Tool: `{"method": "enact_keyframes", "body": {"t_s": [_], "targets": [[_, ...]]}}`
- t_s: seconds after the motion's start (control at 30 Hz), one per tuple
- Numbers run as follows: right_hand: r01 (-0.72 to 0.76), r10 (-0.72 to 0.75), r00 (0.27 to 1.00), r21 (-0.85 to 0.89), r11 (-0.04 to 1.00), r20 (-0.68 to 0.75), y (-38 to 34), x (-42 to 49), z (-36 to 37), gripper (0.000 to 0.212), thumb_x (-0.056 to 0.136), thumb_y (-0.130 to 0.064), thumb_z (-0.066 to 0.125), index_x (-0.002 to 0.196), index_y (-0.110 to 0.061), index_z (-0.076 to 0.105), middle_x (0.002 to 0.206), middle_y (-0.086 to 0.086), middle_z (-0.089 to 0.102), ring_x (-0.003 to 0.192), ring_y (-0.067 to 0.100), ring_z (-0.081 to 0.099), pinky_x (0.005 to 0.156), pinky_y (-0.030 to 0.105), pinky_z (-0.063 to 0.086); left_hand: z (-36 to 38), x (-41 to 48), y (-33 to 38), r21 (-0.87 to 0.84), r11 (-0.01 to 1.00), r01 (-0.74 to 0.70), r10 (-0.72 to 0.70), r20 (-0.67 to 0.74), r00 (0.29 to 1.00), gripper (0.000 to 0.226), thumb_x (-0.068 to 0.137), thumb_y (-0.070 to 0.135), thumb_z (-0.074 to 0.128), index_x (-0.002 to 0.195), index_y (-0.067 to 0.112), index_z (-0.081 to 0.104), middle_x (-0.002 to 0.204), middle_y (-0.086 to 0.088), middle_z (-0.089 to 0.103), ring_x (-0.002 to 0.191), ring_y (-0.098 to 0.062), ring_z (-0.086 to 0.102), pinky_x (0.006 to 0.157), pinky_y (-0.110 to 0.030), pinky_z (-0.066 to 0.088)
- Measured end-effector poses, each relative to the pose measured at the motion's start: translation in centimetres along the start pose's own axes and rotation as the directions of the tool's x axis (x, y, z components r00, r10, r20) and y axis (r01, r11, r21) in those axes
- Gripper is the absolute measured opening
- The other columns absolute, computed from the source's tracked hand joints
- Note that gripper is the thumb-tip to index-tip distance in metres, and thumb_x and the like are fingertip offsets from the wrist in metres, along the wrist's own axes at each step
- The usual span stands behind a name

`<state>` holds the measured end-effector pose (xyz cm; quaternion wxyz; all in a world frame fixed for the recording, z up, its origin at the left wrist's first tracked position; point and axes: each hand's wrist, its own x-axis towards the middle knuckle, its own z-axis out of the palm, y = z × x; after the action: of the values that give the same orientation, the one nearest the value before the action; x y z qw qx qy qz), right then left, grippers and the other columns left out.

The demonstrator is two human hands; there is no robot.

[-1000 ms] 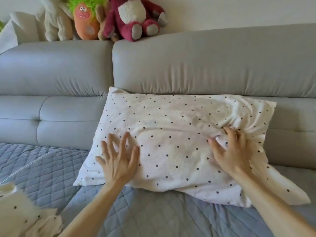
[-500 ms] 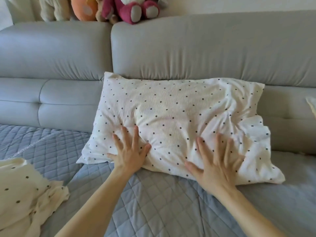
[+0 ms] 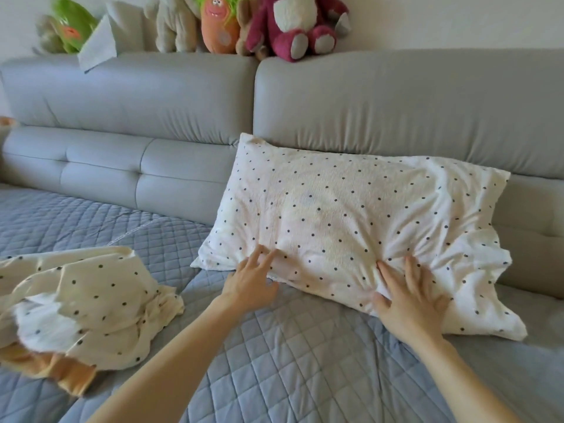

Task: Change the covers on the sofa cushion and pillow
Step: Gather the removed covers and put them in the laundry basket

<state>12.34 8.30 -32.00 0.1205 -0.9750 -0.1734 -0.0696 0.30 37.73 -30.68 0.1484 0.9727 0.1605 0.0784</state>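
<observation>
**Both hands flat on the dotted pillow**

The pillow [image 3: 351, 224], in a white cover with small dark dots, leans against the grey sofa back [image 3: 396, 102] right of centre. Its near edge rests on the blue quilted seat [image 3: 274, 361]. The cover is smooth over the left half and creased toward the right end, where slack fabric hangs past the filling.

The right hand [image 3: 409, 303] lies on the pillow's near edge with fingers spread and straight, pressing into the cloth, and wrinkles fan out from it. It grips nothing. The left hand [image 3: 248, 283] is near the pillow's near left corner. Its fingers are loosely straight and apart, and the tips touch the cover without holding it.

To the left, well apart from the pillow, a second dotted cover [image 3: 82, 300] lies crumpled on the quilted seat. A tan piece of fabric [image 3: 61, 372] shows from under its near edge.

Along the top of the sofa back, at the far side, stands a row of soft toys: a pink bear [image 3: 293, 25], an orange figure [image 3: 218, 25], a cream plush [image 3: 174, 22] and a green one [image 3: 71, 25] at the far left. A pale folded cloth [image 3: 97, 44] rests just beside the green one.
</observation>
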Motion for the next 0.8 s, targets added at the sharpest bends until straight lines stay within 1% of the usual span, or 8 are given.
{"method": "enact_keyframes", "body": {"t_s": [0.07,0.13,0.23,0.37,0.5,0.6,0.7,0.8], "targets": [[0.070,-0.069,0.998,0.146,0.987,-0.016,-1.9,-2.0,-1.1,0.057,0.096,-0.047,0.045,0.150,-0.041,0.028,0.164,0.001,0.008,0.148,0.032,0.007,0.115,0.058,0.024,-2.3,-3.4,-1.2,-0.040,0.998,0.047,-0.045,0.041,0.998,0.069,0.094,0.042,0.052,0.152,0.041,0.015,0.163,0.007,0.006,0.146,-0.026,0.021,0.107,-0.050,0.041],[0.122,-0.109,0.993,0.369,0.921,-0.054,-3.1,-4.8,-2.1,0.049,0.094,-0.040,0.053,0.140,-0.029,0.048,0.154,-0.009,0.032,0.144,0.025,0.026,0.114,0.042,0.028,-3.5,-6.5,-1.3,-0.062,0.998,0.029,-0.028,0.029,0.999,0.065,0.094,0.045,0.052,0.151,0.042,0.020,0.162,0.008,0.013,0.146,-0.021,0.022,0.110,-0.047,0.037],[0.148,-0.212,0.976,0.562,0.814,0.051,-7.6,-10.6,-2.9,0.038,0.093,-0.035,0.063,0.129,-0.036,0.055,0.137,-0.022,0.040,0.139,0.010,0.036,0.103,0.024,0.029,-5.6,-14.0,-3.2,-0.073,0.997,0.004,-0.010,-0.081,0.997,0.058,0.096,0.047,0.051,0.149,0.042,0.028,0.158,0.014,0.022,0.143,-0.015,0.026,0.111,-0.038,0.037],[0.287,-0.356,0.934,0.625,0.726,-0.017,-15.4,-16.6,-1.9,0.043,0.081,-0.025,0.079,0.107,-0.053,0.058,0.128,-0.021,0.057,0.122,0.005,0.052,0.091,0.007,0.031,-7.2,-24.1,-8.1,-0.060,0.998,0.024,-0.036,-0.211,0.977,0.050,0.094,0.049,0.053,0.141,0.045,0.039,0.148,0.023,0.030,0.137,-0.003,0.029,0.106,-0.023,0.038],[0.386,-0.526,0.850,0.644,0.660,0.030,-23.0,-19.8,-0.2,0.059,0.082,-0.034,0.076,0.106,-0.078,0.046,0.128,-0.040,0.044,0.118,-0.006,0.050,0.094,0.017,0.036,-7.9,-30.1,-14.7,-0.078,0.983,0.166,-0.181,-0.281,0.942,0.043,0.093,0.050,0.053,0.135,0.045,0.044,0.142,0.025,0.034,0.132,-0.001,0.033,0.100,-0.019,0.039],[0.454,-0.631,0.775,0.655,0.604,0.045,-28.0,-20.1,0.9,0.054,0.087,-0.045,0.068,0.124,-0.071,0.038,0.141,-0.031,0.037,0.128,0.000,0.047,0.100,0.022,0.039,-7.6,-31.3,-18.5,-0.067,0.961,0.268,-0.275,-0.317,0.908,0.045,0.090,0.060,0.049,0.132,0.043,0.047,0.143,0.020,0.039,0.133,-0.009,0.039,0.102,-0.026,0.042],[0.560,-0.718,0.695,0.646,0.519,-0.025,-32.5,-18.6,2.1,0.076,0.086,-0.054,0.063,0.144,-0.065,0.015,0.158,-0.017,0.019,0.133,0.011,0.045,0.096,0.036,0.052,-6.7,-30.0,-19.8,0.006,0.950,0.313,-0.292,-0.346,0.892,0.055,0.084,0.072,0.047,0.132,0.045,0.046,0.144,0.016,0.042,0.133,-0.012,0.041,0.103,-0.032,0.044],[0.640,-0.769,0.638,0.529,0.557,0.038,-36.5,-15.4,3.2,0.087,0.090,-0.058,0.057,0.143,-0.065,-0.011,0.165,-0.005,0.000,0.147,0.018,0.023,0.102,0.044,0.047,-5.5,-27.3,-20.2,0.065,0.950,0.306,-0.259,-0.386,0.885,0.062,0.075,0.079,0.050,0.126,0.044,0.051,0.134,0.008,0.054,0.122,-0.019,0.054,0.091,-0.036,0.050]]}}
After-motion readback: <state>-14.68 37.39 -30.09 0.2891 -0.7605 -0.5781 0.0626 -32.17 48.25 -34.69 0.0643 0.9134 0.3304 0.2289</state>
